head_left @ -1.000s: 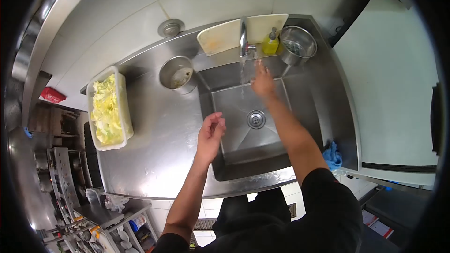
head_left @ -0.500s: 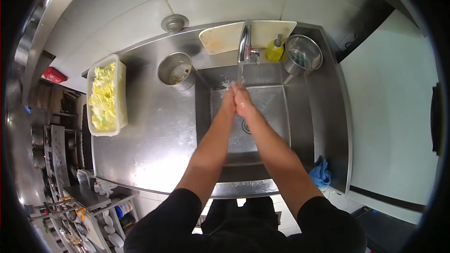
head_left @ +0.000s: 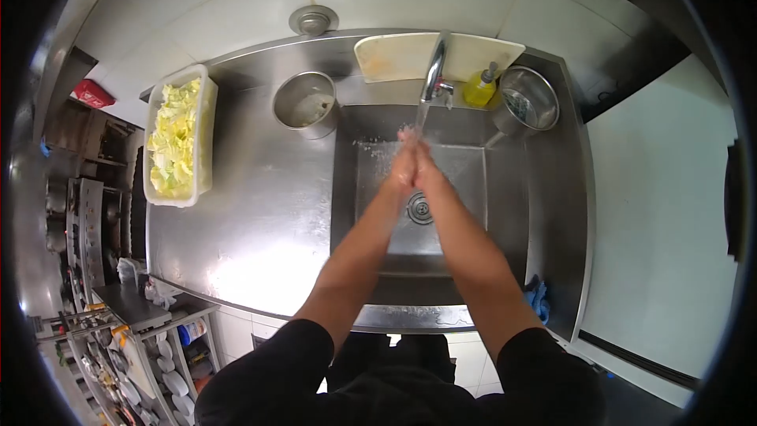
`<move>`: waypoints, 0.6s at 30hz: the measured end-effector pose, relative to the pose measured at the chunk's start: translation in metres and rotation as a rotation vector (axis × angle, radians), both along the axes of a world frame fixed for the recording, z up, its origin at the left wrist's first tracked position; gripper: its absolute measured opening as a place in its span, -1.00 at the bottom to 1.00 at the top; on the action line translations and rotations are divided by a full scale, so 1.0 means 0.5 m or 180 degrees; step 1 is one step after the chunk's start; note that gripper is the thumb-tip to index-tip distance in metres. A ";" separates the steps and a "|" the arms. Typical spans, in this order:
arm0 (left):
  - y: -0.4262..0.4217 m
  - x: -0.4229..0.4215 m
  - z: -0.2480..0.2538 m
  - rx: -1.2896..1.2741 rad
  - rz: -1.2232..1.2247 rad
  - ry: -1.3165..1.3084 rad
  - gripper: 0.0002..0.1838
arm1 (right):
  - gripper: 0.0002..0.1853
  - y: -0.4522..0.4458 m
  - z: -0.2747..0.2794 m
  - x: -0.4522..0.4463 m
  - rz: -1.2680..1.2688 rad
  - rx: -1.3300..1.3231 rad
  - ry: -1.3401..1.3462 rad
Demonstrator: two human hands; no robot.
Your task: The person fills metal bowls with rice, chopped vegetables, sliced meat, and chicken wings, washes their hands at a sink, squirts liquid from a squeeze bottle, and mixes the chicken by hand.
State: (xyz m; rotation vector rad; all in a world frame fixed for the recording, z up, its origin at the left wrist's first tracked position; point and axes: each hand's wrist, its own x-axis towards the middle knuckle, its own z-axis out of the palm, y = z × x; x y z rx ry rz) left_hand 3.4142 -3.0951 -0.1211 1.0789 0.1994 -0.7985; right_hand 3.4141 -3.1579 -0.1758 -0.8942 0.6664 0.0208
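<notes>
Water runs from the faucet (head_left: 435,71) onto my two hands, which are pressed together over the sink (head_left: 465,225). My left hand (head_left: 404,164) lies palm to palm against my right hand (head_left: 424,166), and drops splash off to the left. Motion and water blur the fingers of both hands, so how they are bent cannot be made out. No object shows between them. Below the wrists lies the round drain (head_left: 420,208).
On the left counter stand a tub of cut leaves (head_left: 175,138) and a metal pot (head_left: 304,104). Behind the faucet leans a cutting board (head_left: 386,59). A yellow soap bottle (head_left: 479,88), another metal pot (head_left: 530,99) and a blue cloth (head_left: 538,300) are at the right.
My hands were apart, my right one near the faucet handle; they have come together under the running water. The view has also shifted, and the splash has spread.
</notes>
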 end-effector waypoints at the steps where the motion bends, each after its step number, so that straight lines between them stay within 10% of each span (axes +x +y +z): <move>1: -0.007 -0.026 0.016 0.0024 0.0158 -0.0097 -0.30 | -0.33 -0.018 0.008 0.010 0.0048 0.0070 0.0005; 18: 0.017 0.065 -0.114 0.0605 -0.0446 -0.0276 -0.39 | -0.61 0.006 0.077 -0.048 0.0336 -0.0278 0.0430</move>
